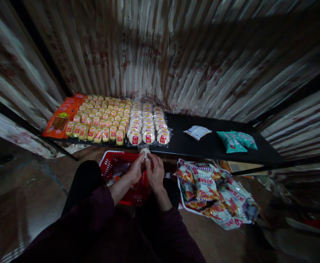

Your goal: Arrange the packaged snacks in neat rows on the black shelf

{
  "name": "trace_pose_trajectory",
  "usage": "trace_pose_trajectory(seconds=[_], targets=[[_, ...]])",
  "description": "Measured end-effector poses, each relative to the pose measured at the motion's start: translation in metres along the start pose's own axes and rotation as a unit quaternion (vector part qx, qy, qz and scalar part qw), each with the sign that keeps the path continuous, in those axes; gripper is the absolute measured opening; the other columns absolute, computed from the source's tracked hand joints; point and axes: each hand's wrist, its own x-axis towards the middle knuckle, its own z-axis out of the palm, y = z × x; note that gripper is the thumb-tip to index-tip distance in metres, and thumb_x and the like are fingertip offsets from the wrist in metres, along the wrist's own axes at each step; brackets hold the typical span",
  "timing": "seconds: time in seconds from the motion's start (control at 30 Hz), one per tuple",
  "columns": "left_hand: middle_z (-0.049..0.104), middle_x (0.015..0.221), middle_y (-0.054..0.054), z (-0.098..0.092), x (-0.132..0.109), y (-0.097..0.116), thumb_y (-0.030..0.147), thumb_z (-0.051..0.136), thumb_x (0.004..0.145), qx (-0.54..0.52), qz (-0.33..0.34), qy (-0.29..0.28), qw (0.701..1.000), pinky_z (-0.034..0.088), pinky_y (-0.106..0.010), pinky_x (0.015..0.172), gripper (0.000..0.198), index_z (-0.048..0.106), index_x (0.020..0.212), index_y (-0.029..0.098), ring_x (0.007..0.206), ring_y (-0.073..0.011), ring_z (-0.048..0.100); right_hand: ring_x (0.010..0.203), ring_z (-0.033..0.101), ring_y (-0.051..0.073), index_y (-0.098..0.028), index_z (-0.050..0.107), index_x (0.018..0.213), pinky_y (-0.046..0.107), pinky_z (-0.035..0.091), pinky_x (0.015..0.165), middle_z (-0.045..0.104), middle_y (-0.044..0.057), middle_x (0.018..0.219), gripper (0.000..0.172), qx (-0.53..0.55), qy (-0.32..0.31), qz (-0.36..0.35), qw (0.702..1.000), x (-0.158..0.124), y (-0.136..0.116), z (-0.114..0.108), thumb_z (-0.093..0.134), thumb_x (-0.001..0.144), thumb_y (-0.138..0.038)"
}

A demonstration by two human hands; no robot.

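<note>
Both my hands meet just in front of the black shelf's near edge, above a red basket. Between them is a small round white packaged cake in clear wrap. My left hand pinches it from the left, and my right hand has its fingers on it from the right. Right behind the hands, rows of similar round white cakes in clear wrappers overlap on the shelf. To their left stand many yellow packaged cakes in rows. Some packets lie inside the basket, partly hidden by my forearms.
Orange snack bags lie at the left end of the black shelf. Farther right are a white packet and teal packets. A second basket on the floor is heaped with snack bags. A pleated curtain hangs behind.
</note>
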Motion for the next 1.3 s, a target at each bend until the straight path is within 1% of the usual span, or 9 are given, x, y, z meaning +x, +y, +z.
trace_pose_trajectory(seconds=[0.1,0.27,0.4,0.5,0.7,0.8,0.97,1.13,1.3], targets=[[0.068,0.104,-0.009,0.005,0.0,-0.002,0.064,0.052,0.076,0.022,0.044,0.019,0.999,0.04,-0.033,0.1,0.058,0.065,0.105,0.015,0.108,-0.0208,0.058,0.107,0.053,0.023,-0.018,0.056,0.119,0.041,0.043,0.094,0.06,0.012,0.114,0.039,0.006,-0.011,0.003,1.0,0.0,-0.002,0.0,0.048,0.088,-0.041],[0.067,0.108,-0.009,0.005,0.004,-0.006,0.064,0.044,0.081,0.04,0.068,0.033,0.996,0.036,-0.035,0.104,0.058,0.065,0.107,0.017,0.113,-0.0214,0.055,0.104,0.057,0.023,-0.016,0.055,0.12,0.039,0.046,0.091,0.061,0.013,0.113,0.042,0.031,-0.012,0.023,0.999,0.002,-0.004,-0.001,0.05,0.086,-0.039],[0.064,0.115,-0.006,-0.001,0.008,-0.006,0.042,0.055,0.082,0.086,0.127,0.044,0.987,0.037,-0.037,0.104,0.038,0.062,0.114,0.023,0.114,-0.0205,0.054,0.099,0.062,0.022,-0.018,0.054,0.121,0.034,0.048,0.087,0.065,0.011,0.112,0.04,0.068,-0.014,0.078,0.995,0.005,-0.002,-0.002,0.045,0.088,-0.039],[0.062,0.12,-0.004,-0.005,0.011,-0.005,0.021,0.059,0.076,0.167,0.145,0.061,0.973,0.04,-0.035,0.1,0.047,0.056,0.122,0.025,0.11,-0.0186,0.056,0.098,0.064,0.022,-0.018,0.055,0.122,0.033,0.049,0.084,0.067,0.011,0.111,0.043,0.077,-0.004,0.117,0.99,0.009,0.005,-0.002,0.039,0.09,-0.041],[0.059,0.123,-0.007,-0.01,0.024,-0.003,0.014,0.056,0.075,0.237,0.201,0.062,0.948,0.043,-0.034,0.097,0.049,0.054,0.124,0.021,0.111,-0.0187,0.055,0.104,0.061,0.024,-0.016,0.06,0.118,0.036,0.046,0.091,0.067,0.012,0.113,0.047,0.083,0.03,0.131,0.987,0.024,0.022,0.002,0.038,0.089,-0.045],[0.057,0.123,-0.008,-0.012,0.031,-0.001,0.011,0.054,0.074,0.294,0.237,0.08,0.922,0.042,-0.037,0.1,0.05,0.054,0.123,0.02,0.111,-0.0201,0.054,0.1,0.062,0.025,-0.016,0.062,0.116,0.037,0.046,0.09,0.067,0.013,0.111,0.047,0.057,0.031,0.14,0.988,0.035,0.027,0.004,0.038,0.088,-0.045],[0.052,0.128,-0.011,-0.006,0.04,0.004,0.005,0.048,0.072,0.413,0.302,0.095,0.854,0.037,-0.039,0.106,0.054,0.055,0.124,0.018,0.119,-0.0215,0.049,0.099,0.063,0.026,-0.014,0.061,0.117,0.039,0.046,0.088,0.067,0.015,0.111,0.049,0.044,0.034,0.152,0.987,0.053,0.035,0.009,0.04,0.086,-0.046],[0.044,0.138,-0.01,0.003,0.049,0.004,0.005,0.048,0.072,0.469,0.327,0.092,0.815,0.03,-0.042,0.113,0.055,0.055,0.125,0.018,0.133,-0.0259,0.036,0.097,0.063,0.025,-0.014,0.059,0.119,0.038,0.046,0.088,0.067,0.014,0.111,0.05,0.066,0.019,0.159,0.985,0.07,0.042,0.014,0.045,0.083,-0.047],[0.038,0.144,-0.011,0.006,0.05,0.002,0.005,0.048,0.072,0.516,0.338,0.075,0.784,0.024,-0.046,0.115,0.059,0.05,0.129,0.016,0.139,-0.0278,0.025,0.1,0.063,0.025,-0.013,0.056,0.121,0.038,0.046,0.088,0.066,0.016,0.111,0.051,0.034,0.011,0.172,0.984,0.082,0.05,0.019,0.047,0.083,-0.044]])
